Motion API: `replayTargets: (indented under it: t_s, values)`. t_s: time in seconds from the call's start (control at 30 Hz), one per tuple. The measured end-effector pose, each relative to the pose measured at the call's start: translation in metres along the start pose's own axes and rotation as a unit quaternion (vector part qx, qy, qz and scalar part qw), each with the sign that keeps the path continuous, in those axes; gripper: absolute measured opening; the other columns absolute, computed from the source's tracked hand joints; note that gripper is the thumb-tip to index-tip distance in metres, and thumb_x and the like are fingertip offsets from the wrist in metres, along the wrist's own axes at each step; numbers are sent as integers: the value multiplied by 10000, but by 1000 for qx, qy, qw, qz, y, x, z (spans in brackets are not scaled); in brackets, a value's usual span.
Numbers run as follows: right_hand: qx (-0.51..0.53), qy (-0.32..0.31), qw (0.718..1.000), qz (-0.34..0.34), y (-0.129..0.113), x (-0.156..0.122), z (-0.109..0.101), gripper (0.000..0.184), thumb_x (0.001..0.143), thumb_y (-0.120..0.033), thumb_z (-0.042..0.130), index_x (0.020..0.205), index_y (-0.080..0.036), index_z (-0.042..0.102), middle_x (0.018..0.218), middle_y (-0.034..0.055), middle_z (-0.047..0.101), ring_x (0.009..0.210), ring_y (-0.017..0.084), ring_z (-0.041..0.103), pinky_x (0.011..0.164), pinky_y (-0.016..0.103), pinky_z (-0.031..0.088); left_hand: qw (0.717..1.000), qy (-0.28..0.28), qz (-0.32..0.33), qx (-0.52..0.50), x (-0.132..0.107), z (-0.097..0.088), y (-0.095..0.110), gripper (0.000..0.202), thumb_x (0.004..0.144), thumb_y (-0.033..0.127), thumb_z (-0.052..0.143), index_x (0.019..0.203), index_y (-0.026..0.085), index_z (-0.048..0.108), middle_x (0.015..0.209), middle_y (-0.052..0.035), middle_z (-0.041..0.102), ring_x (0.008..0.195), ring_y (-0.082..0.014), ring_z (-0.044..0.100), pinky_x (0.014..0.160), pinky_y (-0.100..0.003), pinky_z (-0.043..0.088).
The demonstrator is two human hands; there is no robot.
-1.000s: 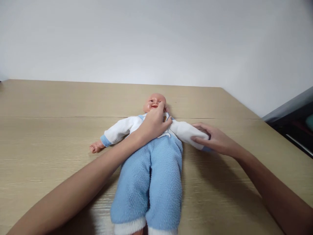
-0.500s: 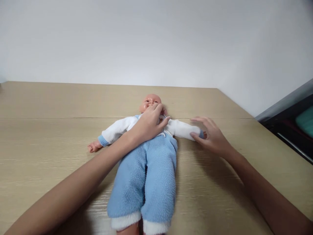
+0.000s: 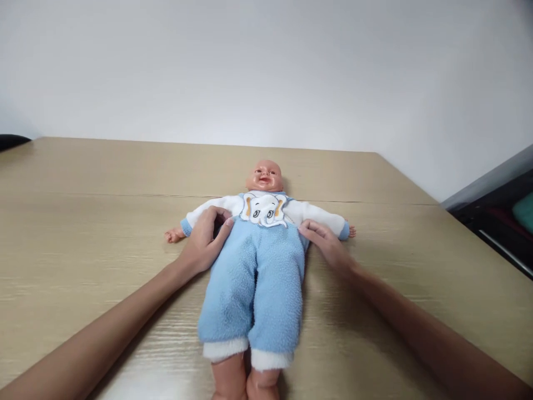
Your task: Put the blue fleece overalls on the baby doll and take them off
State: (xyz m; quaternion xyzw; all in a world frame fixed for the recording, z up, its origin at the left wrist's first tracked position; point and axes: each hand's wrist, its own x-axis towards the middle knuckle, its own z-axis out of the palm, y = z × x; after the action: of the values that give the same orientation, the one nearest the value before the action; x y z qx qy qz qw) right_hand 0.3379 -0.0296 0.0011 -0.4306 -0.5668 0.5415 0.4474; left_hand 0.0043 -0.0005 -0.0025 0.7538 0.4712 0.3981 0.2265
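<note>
A baby doll [image 3: 266,266] lies face up on the wooden table, head away from me and arms spread out. It wears a blue fleece romper with white sleeves, white leg cuffs and an elephant patch [image 3: 264,210] on the chest. My left hand [image 3: 207,236] is curled around the doll's side at the left of the waist, thumb on the blue cloth and fingertips partly hidden. On the opposite side, my right hand [image 3: 327,241] has its fingers pressed together on the romper just under the armpit. The doll's feet are cut off by the lower edge.
The pale wooden table [image 3: 104,172] has a seam running across it behind the doll's shoulders. A white wall [image 3: 250,72] rises at the back. Dark objects [image 3: 499,216] stand past the table's right edge, and a black shape [image 3: 12,141] shows at far left.
My left hand has moved off the doll's face and chest to its side at the left. My right hand has gone from the doll's outstretched arm inward to its waist.
</note>
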Motion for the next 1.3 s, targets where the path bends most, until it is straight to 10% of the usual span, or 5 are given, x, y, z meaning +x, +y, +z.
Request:
replayTargets:
  t_s: [0.43,0.93,1.13,1.3]
  values:
    - [45,122,991,-26,20,17,25,436,941,-682,748,1001,-289,570,854,-30,532,795,195,510,762,325,463,965,-92,-131,-209,5,-8,0,422,1085,650,545,1001,236,550,943,-5,493,895,-210,441,823,-327,388]
    - [-188,148,962,-132,9,7,-2,310,1028,-558,704,1115,-267,639,1084,61,667,1031,256,665,946,406,566,985,31,-83,-150,16,1,-3,318,1095,545,602,1079,228,593,1035,-17,603,942,-195,559,870,-317,453]
    - [-462,169,846,-204,3,4,-55,584,969,-520,765,1458,-241,611,1364,160,682,1216,372,638,1086,582,538,994,76,77,-29,40,4,32,208,1112,426,594,1164,225,606,1204,-76,649,1132,-232,606,1056,-389,499]
    - [-503,60,845,-170,11,8,-104,897,872,-590,846,1618,-224,507,1524,190,642,1399,435,596,1206,654,454,969,-25,239,53,82,27,75,144,1106,349,589,1131,218,643,1253,-97,667,1258,-270,576,1194,-454,420]
